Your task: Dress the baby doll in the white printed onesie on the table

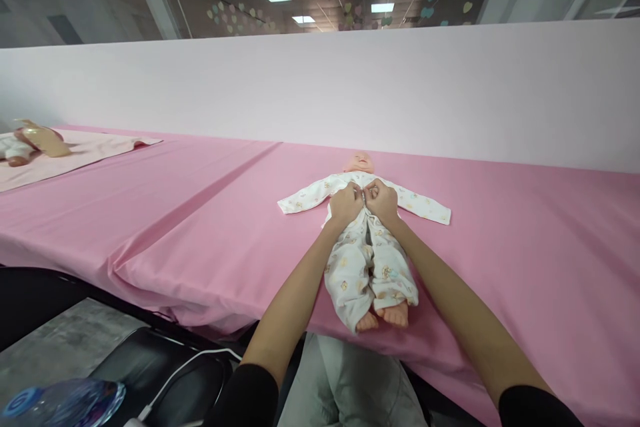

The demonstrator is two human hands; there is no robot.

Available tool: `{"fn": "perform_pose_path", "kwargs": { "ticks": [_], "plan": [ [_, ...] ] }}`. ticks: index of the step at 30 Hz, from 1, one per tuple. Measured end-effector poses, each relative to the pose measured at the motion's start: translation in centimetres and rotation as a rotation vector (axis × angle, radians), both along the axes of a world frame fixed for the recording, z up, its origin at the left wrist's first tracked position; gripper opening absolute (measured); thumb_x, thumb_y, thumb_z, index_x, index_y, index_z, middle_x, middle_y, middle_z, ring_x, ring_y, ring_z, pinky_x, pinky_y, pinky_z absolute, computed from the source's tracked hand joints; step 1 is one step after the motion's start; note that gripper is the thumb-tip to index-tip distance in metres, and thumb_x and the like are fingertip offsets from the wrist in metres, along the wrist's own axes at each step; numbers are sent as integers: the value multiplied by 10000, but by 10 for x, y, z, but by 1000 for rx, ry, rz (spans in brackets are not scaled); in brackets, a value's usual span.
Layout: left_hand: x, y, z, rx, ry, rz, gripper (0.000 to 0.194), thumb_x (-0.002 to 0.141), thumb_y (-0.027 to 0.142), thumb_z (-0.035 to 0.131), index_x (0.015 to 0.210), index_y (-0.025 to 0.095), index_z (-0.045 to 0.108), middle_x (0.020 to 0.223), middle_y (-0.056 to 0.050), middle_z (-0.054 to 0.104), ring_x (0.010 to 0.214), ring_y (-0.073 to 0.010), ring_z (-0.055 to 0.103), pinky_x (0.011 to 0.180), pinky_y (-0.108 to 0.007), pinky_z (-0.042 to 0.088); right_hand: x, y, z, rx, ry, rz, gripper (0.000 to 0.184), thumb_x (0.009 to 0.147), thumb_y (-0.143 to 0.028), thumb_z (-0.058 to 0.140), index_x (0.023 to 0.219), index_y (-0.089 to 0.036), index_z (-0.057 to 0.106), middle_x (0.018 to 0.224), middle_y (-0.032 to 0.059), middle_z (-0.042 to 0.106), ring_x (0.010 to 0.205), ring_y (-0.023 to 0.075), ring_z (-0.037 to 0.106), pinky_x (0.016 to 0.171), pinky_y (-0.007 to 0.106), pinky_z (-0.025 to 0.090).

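The left hand (pixel 345 205) and right hand (pixel 382 201) sit knuckle to knuckle on the chest of a baby doll (pixel 361 163), both curled tight and pinching the two front edges of its white printed sleepsuit (pixel 369 260) where they meet just below the collar (whether a snap or a zip lies between the fingertips is too small to tell). The doll lies on its back on the pink tablecloth (pixel 500 267), head toward the pale partition (pixel 320 87), sleeves spread to either side, bare feet just at the table's near edge. With the feet that close to the drop, a pull toward the person could, I judge, drag the doll off the edge; tugging the two edges unevenly could bunch the thin cloth or leave the front misaligned. Counted: two hands, one doll here, one sleepsuit. Far off to the left lies a second doll (pixel 27 140) on a paler cloth (pixel 85 150), well apart from the first. Below the table are one black chair seat (pixel 165 380), one white cable (pixel 185 363) across it, and one blue bottle top (pixel 55 403) at the bottom corner.
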State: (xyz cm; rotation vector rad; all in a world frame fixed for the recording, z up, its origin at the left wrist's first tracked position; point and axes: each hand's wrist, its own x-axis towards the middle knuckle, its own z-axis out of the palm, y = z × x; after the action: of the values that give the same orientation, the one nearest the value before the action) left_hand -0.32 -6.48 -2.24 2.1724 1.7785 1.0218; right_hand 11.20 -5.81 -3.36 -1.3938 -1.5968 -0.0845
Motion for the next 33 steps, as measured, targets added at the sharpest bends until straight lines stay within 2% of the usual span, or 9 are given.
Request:
{"fn": "perform_pose_path", "kwargs": {
  "ticks": [4,7,11,17,20,23,26,30,33],
  "plan": [
    [3,-2,-1,13,48,35,223,876,275,380,975,224,573,858,-57,692,827,-234,639,667,-297,414,1,-7,-5,23,41,58,195,730,-323,508,677,-176,623,424,-42,405,437,118,386,530,239,311],
    [5,-3,-3,22,75,46,236,880,279,370,995,217,566,849,-66,689,813,-240,640,661,-303,416,3,-16,-10,32,24,116,320,765,-325,448,833,-147,705,408,-35,415,416,116,360,517,244,310],
    [5,-1,-5,20,75,10,230,884,304,375,972,228,573,827,-58,686,808,-236,636,668,-305,414,7,-25,-15,22,-21,154,404,780,-289,401,978,-122,711,409,-31,425,416,111,345,518,245,304],
    [-3,0,-1,-13,-236,-163,262,885,384,405,954,231,606,720,8,655,695,-161,600,599,-243,378,11,-32,-12,-12,-71,212,380,798,-294,411,1048,-141,652,419,-71,342,416,106,343,523,233,291],
    [-5,-3,2,-20,-306,-200,282,872,391,421,938,208,626,591,32,582,561,-130,529,527,-227,330,10,-36,-10,12,-67,191,291,799,-303,429,949,-156,630,438,-72,353,425,106,362,522,227,294],
    [-4,-7,3,35,-224,-159,272,846,388,455,807,205,652,568,26,565,556,-129,506,518,-235,295,9,-39,-9,49,-83,158,169,789,-300,446,791,-173,557,447,-69,365,417,99,366,508,220,292],
    [-1,-14,1,101,-80,-113,312,848,382,445,702,205,658,617,-4,611,604,-147,533,536,-254,281,8,-40,-10,85,-180,143,148,787,-289,451,699,-180,498,455,-59,381,413,92,367,496,219,274],
    [-3,-21,0,113,15,-57,319,857,354,424,714,198,663,654,-31,639,627,-162,549,541,-267,263,8,-41,-10,94,-265,134,137,782,-274,452,735,-170,529,481,-42,429,440,98,409,497,226,255],
    [-9,-25,-1,97,32,-79,310,836,337,445,642,189,636,602,-24,611,592,-150,521,530,-266,248,8,-42,-9,59,-300,131,155,776,-275,447,778,-166,557,505,-29,464,466,109,433,506,235,247]
  ]
}}
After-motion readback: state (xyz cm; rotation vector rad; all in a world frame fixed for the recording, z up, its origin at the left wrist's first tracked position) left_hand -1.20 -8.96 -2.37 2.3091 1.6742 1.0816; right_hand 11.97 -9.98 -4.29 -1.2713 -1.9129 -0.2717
